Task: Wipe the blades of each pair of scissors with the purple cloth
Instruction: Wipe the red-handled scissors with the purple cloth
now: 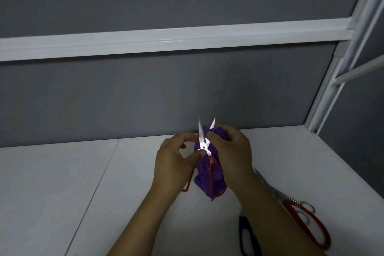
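Three pairs show. My left hand (174,158) pinches the open small scissors (203,143) near the pivot. My right hand (230,145) grips the purple cloth (216,176) against one blade. Right of the cloth, red-handled scissors (307,220) and black-handled scissors (246,233) lie, probably still unwiped.

White tabletop (52,193), thin seam (97,183) running from its far edge toward the near left. Grey wall panel (124,100) along the far edge. White horizontal rail (166,41) crosses the panel higher up. White upright post (340,68) at the far-right corner, white brace (361,71) joining it.
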